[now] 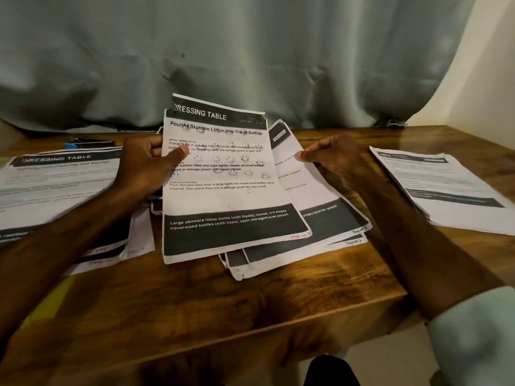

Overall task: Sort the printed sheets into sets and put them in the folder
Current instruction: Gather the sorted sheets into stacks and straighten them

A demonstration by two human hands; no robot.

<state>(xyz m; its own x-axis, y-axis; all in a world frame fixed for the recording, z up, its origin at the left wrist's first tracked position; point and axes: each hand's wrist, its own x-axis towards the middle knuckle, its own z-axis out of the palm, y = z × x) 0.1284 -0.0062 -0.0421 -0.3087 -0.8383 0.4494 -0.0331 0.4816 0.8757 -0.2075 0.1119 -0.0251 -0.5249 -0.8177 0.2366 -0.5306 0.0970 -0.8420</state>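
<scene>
1. Head view. Left hand [145, 165]: fingers are curled behind the top sheet [223, 196] and the thumb is pressed on its front, gripping the left edge.
2. Top sheet: headed "DRESSING TABLE" and titled "Pouring Skincare Lotion into Travel Bottles". It is held raised and tilted over the middle of the table [250, 307]. There is a red handwritten page mark at the lower right corner.
3. Right hand [331, 157]: fingers are curled and the thumb tip is on the right edge of the second sheet [320, 196], pinching it. That sheet sits just behind the top sheet, fanned out to the right.
4. Pile [278, 260]: further sheets are fanned beneath the two held ones, lying on the table.
5. Left stack [55, 185]: headed "DRESSING TABLE", it lies at the table's left, partly under the left forearm.
6. Right stack [446, 188]: it lies at the table's right, apart from the pile. The print is too blurred to read.
7. Dark object [89, 142]: it has a blue part and lies behind the left stack. What it is cannot be told.
8. Curtain [250, 51]: grey-green, hanging behind the table.
</scene>
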